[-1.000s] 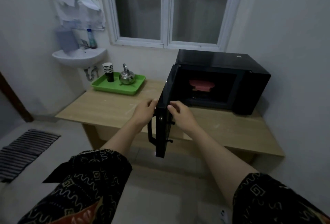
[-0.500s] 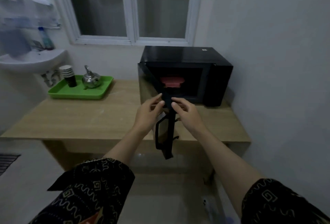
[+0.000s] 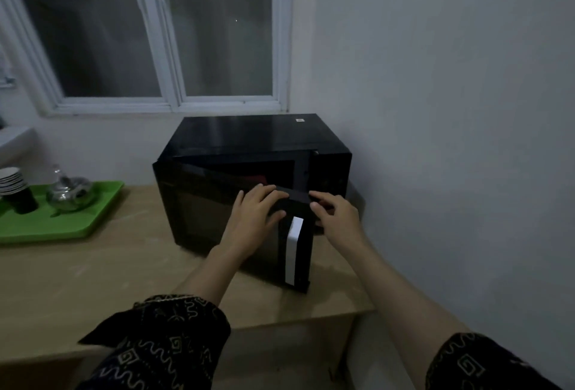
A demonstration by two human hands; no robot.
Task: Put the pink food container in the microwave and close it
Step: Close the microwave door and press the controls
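Note:
The black microwave (image 3: pixel 249 134) stands on the wooden table (image 3: pixel 93 280) against the right wall. Its door (image 3: pixel 202 212) is swung most of the way in, with a gap left at the top and at the right side. Through that gap a small reddish patch of the pink food container (image 3: pixel 255 178) shows inside the dark cavity. My left hand (image 3: pixel 252 218) lies flat on the door's front near its top edge, fingers spread. My right hand (image 3: pixel 337 221) curls its fingers around the door's free edge by the white strip.
A green tray (image 3: pixel 62 227) at the table's left holds a glass teapot (image 3: pixel 70 192) and a stack of paper cups (image 3: pixel 15 190). A window (image 3: pixel 186 31) is behind the microwave. The white wall (image 3: pixel 451 140) runs close along the right side.
The door has swung from wide open to nearly shut, with both hands moving right along with it. The view has come closer and shifted right; the container is now mostly hidden.

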